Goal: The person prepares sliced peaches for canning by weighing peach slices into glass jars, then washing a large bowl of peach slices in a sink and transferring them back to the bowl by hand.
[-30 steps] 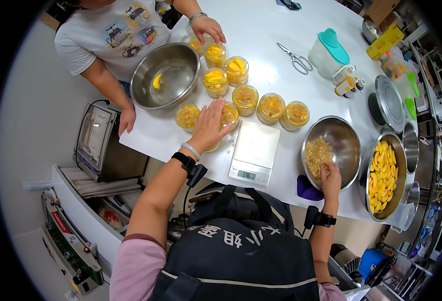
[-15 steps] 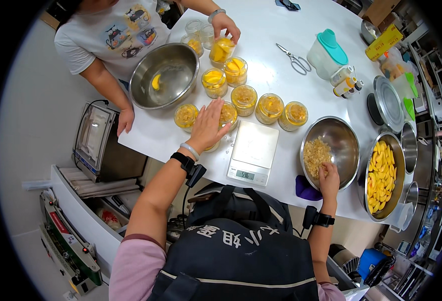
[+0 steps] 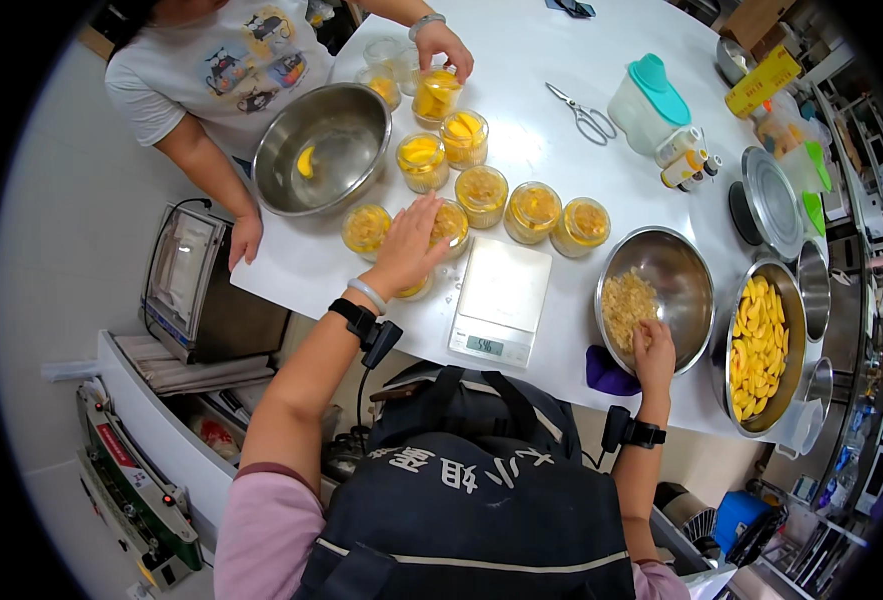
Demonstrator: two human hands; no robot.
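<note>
My left hand (image 3: 407, 248) is open, fingers stretched out over the near jars, against a glass jar of yellow fruit topped with amber lumps (image 3: 450, 226). Another such jar (image 3: 366, 231) stands left of it, and one under my wrist is mostly hidden. My right hand (image 3: 653, 352) reaches into a steel bowl (image 3: 686, 300), its fingers closed together at the edge of a pile of amber lumps like rock sugar (image 3: 628, 308). What those fingers hold is hidden. Between my hands lies a white digital scale (image 3: 504, 290) with a bare platform.
Across the table a co-worker's hand (image 3: 443, 47) grips a fruit-filled jar (image 3: 436, 97). A large steel bowl (image 3: 301, 190) holds one fruit slice. Scissors (image 3: 583, 115), a teal-lidded container (image 3: 646, 105) and bottles (image 3: 683, 160) stand farther right. A bowl of yellow slices (image 3: 758, 345) sits at the right edge.
The whole view has shifted slightly. My left thumb has drawn in a little toward its fingers. My right hand stays at the amber lumps, and the jars have not visibly moved.
</note>
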